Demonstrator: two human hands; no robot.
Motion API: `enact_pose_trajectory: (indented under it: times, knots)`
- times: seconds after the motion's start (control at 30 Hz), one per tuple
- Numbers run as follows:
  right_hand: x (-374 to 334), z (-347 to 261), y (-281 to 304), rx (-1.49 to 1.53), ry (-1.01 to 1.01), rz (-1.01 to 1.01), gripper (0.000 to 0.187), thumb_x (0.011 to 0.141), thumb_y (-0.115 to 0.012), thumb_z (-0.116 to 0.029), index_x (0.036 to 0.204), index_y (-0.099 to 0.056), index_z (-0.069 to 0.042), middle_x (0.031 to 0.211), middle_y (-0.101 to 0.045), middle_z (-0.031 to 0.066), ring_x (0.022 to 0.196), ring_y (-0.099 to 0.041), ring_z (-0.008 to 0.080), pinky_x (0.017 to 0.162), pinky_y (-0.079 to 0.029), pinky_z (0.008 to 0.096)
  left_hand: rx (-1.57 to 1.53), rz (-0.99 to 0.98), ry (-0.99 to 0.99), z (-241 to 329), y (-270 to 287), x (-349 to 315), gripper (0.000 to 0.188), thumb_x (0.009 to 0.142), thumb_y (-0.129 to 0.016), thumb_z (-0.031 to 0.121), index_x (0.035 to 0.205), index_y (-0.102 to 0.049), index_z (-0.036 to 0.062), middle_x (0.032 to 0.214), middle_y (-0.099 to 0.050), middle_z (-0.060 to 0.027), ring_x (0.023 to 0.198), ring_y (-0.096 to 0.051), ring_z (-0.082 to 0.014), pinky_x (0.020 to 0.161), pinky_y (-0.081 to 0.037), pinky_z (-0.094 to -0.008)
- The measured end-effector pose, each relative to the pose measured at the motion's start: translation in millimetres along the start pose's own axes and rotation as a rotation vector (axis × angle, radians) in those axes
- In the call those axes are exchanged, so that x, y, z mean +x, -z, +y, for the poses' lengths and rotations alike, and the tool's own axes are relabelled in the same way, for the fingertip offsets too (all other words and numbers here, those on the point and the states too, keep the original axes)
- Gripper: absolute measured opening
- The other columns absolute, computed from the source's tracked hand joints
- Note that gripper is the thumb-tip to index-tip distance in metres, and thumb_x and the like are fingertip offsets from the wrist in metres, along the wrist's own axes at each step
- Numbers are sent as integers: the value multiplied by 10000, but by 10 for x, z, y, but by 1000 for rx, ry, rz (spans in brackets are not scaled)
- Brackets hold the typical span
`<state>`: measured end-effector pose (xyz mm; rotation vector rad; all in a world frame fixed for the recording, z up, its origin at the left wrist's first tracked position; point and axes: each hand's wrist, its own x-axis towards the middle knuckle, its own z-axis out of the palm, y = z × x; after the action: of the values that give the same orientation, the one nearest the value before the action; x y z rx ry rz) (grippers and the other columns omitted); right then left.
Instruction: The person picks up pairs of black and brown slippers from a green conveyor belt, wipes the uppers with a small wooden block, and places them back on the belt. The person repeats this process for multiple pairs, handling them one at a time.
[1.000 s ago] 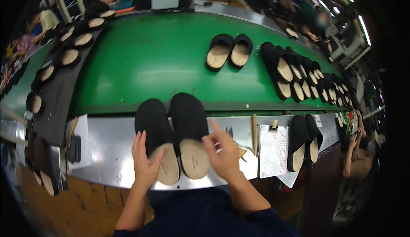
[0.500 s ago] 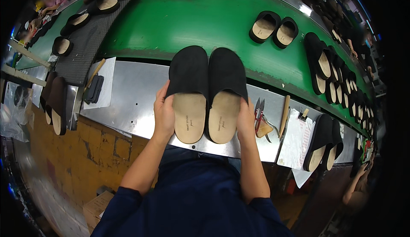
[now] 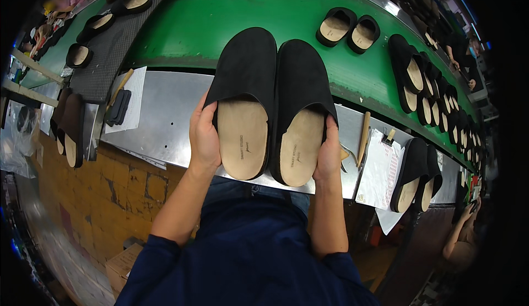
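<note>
Side by side in front of me are two black closed-toe slippers with tan insoles, toes pointing away. My left hand (image 3: 206,135) grips the left slipper (image 3: 245,74) by its outer edge, the thumb at the rim of the upper. Around the outer side of the right slipper (image 3: 302,80) my right hand (image 3: 329,149) is closed in the same way. Both slippers are held up over the metal ledge (image 3: 160,107), their inner sides close together. The undersides, and most of the fingers beneath them, are hidden.
Beyond the ledge runs a green conveyor belt (image 3: 220,8) carrying another slipper pair (image 3: 335,28) and a row of slippers (image 3: 410,80). On the ledge lie papers (image 3: 379,168), a wooden-handled tool (image 3: 363,139) and black pads (image 3: 118,107). A brown pair (image 3: 71,127) stands left; co-workers sit further off.
Both hands have raised the slippers closer to me, so they look larger. The right slipper now tilts slightly and covers the red-handled snips on the ledge.
</note>
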<state>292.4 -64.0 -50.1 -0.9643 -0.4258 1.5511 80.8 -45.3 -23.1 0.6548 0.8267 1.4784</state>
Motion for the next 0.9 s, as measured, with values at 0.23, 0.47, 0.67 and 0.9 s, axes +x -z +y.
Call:
enact_pose_trajectory:
  times: [0.23, 0.47, 0.67, 0.9]
  knots:
    - [31, -93, -29, -9, 27, -36, 521, 1026, -328, -424, 1273, -520, -8, 1168, -636, 133, 1023, -651, 247, 890, -538, 379, 2, 34, -38, 64, -48, -21, 409, 976, -333, 85, 1341, -475, -33, 1254, -596, -150, 1099, -618, -215, 945, -504, -325]
    - [-246, -361, -355, 160, 136, -74, 669, 1002, -326, -568, 1339, -479, -10, 1265, -598, 144, 1116, -627, 261, 953, -529, 386, -215, -84, -121, 276, -170, -147, 459, 1021, -323, 222, 1388, -442, -26, 1321, -561, -148, 1164, -587, -230, 990, -482, -326]
    - [-28, -320, -271, 110, 130, -176, 644, 1035, -295, -488, 1456, -287, -1, 1428, -421, 152, 1254, -483, 237, 1023, -437, 361, -482, -321, 237, 21, 118, 3, 627, 1026, -290, 519, 1347, -485, 17, 1284, -589, -157, 1138, -608, -269, 974, -495, -364]
    - [-36, -219, -412, -146, 254, -137, 524, 1076, -228, -312, 1535, -161, -68, 1482, -379, 110, 1306, -453, 194, 1073, -403, 336, -512, -278, 313, -187, 318, 91, 544, 1033, -296, 419, 1339, -493, 15, 1285, -589, -168, 1119, -617, -302, 952, -516, -409]
